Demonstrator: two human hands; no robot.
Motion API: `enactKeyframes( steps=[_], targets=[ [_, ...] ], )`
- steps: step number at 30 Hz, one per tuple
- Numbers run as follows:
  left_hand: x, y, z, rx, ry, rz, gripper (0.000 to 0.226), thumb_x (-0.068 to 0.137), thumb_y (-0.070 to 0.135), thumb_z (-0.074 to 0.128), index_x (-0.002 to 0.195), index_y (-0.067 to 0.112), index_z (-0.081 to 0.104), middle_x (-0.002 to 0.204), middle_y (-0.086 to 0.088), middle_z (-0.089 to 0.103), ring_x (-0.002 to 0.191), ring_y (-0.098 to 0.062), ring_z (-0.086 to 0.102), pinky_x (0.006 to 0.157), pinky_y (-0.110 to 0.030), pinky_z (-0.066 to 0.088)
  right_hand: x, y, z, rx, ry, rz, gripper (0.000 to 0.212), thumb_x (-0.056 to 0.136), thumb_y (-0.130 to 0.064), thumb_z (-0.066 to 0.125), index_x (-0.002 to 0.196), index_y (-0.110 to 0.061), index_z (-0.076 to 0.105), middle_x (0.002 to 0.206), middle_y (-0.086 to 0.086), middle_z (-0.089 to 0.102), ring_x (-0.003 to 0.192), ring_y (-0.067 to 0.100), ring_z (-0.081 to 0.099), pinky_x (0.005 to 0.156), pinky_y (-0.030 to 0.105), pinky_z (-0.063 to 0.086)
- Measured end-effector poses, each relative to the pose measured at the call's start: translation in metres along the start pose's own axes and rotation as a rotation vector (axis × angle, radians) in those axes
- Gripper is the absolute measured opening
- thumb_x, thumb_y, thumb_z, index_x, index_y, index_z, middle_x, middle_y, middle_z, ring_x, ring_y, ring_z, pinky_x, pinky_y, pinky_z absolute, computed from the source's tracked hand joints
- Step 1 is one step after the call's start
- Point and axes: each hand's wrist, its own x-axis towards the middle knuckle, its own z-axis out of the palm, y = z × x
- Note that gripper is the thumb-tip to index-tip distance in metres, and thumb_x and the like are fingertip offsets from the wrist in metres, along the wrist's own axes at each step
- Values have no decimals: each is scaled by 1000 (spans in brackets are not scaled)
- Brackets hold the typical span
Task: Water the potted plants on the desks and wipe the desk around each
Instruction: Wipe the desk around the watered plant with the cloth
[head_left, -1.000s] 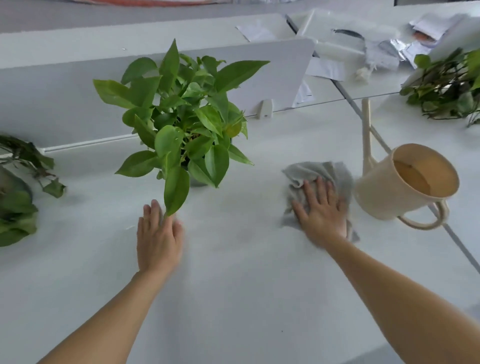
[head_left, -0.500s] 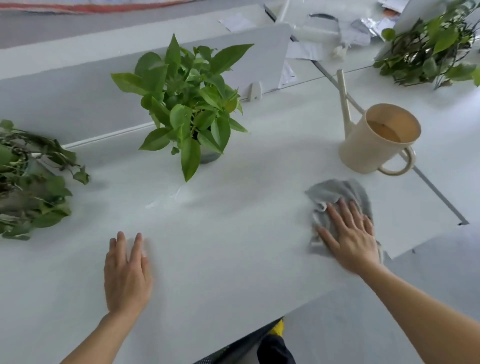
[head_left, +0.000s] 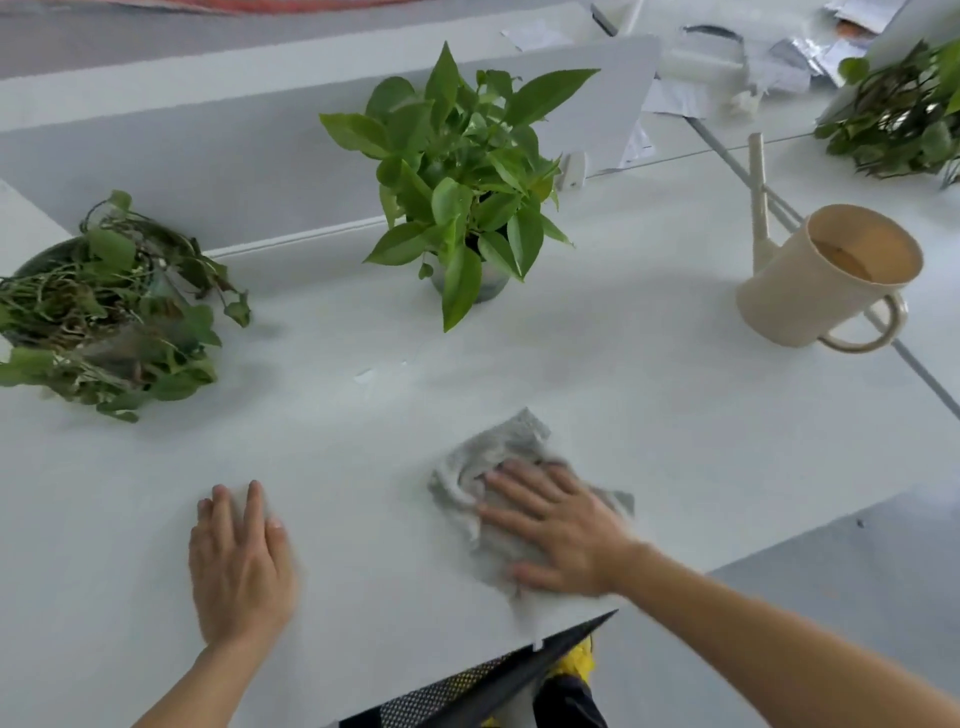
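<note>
A leafy green potted plant (head_left: 462, 171) stands upright in a small pot at the back middle of the white desk (head_left: 649, 405). My right hand (head_left: 556, 525) presses flat on a crumpled grey cloth (head_left: 498, 467) near the desk's front edge. My left hand (head_left: 236, 566) rests flat on the desk to the left, fingers straight, holding nothing. A beige watering can (head_left: 821, 275) with a long spout stands at the right, with water inside. A wilted trailing plant (head_left: 104, 312) sits in a dark pot at the left.
A white divider panel (head_left: 208, 150) runs behind the plants. Another trailing plant (head_left: 904, 119) and scattered papers (head_left: 691, 98) lie on the far right desk. A dark mesh chair (head_left: 483, 680) shows below the front edge. A small wet patch (head_left: 369, 374) marks the desk.
My right hand has slid the cloth leftward along the front of the desk, away from the watering can. My left hand stays flat near the front edge.
</note>
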Motion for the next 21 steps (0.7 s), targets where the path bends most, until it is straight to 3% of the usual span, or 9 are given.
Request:
enactKeyframes(
  steps=[4, 6, 8, 10, 12, 14, 17, 19, 21],
  targets=[
    [-1, 0, 2, -15, -3, -37, 60, 95, 35, 20, 142, 7, 44, 150, -28, 31, 140, -43, 23, 112, -56, 25, -20, 104, -13, 169, 66, 801, 75, 90, -78, 9, 156, -44, -3, 168, -5, -5, 153, 14, -14, 124, 45, 2],
    [0, 3, 3, -1, -11, -32, 60, 95, 35, 19, 142, 7, 43, 150, -28, 31, 141, -43, 23, 113, -55, 24, 3, 106, -19, 288, 137, 1205, 73, 95, -69, 16, 159, -36, 4, 168, 0, -7, 154, 22, -11, 124, 49, -3],
    [0, 2, 3, 13, -21, -43, 61, 95, 35, 18, 143, 7, 42, 150, -28, 31, 141, -43, 24, 113, -54, 23, 58, 78, -29, 412, 198, 1466, 71, 99, -57, 23, 161, -24, 9, 168, 11, -6, 154, 32, -10, 122, 55, -6],
    [0, 1, 4, 15, -26, -48, 61, 95, 36, 17, 143, 8, 42, 151, -27, 31, 142, -41, 23, 114, -53, 23, 115, 31, -36, 439, 194, 1371, 73, 99, -52, 24, 161, -19, 3, 166, 17, -10, 152, 37, -15, 119, 57, -11],
    [0, 0, 5, 11, -24, -43, 62, 95, 36, 16, 144, 9, 42, 152, -25, 29, 143, -40, 22, 115, -52, 22, 155, -32, -32, 317, 154, 920, 73, 98, -55, 21, 159, -23, -4, 166, 12, -15, 151, 33, -22, 118, 56, -15],
    [0, -1, 6, 5, -16, -45, 61, 95, 36, 18, 144, 9, 43, 152, -25, 30, 143, -39, 23, 114, -53, 24, 165, -72, -30, 248, 75, 426, 70, 99, -58, 24, 160, -29, 5, 168, 6, -7, 150, 27, -23, 120, 56, -11],
    [1, -4, 9, 5, 2, -20, 60, 94, 34, 21, 142, 7, 45, 150, -27, 32, 141, -42, 26, 112, -55, 26, 156, -26, -31, 97, 37, -13, 67, 97, -67, 28, 157, -38, 18, 168, -2, 9, 154, 22, -3, 123, 51, 0],
    [1, -3, 9, 3, 18, -8, 59, 95, 33, 22, 142, 6, 45, 150, -28, 33, 140, -42, 27, 112, -54, 25, 147, 35, -35, 22, 61, 71, 67, 96, -71, 27, 156, -42, 18, 168, -6, 10, 155, 18, 1, 123, 49, 9],
    [1, -2, 8, 3, 28, -6, 58, 95, 31, 24, 141, 5, 46, 149, -28, 34, 140, -43, 28, 112, -53, 24, 147, 76, -44, 89, 65, 415, 67, 96, -70, 22, 157, -44, 11, 168, -7, 3, 154, 14, -6, 125, 45, 5]
  ],
)
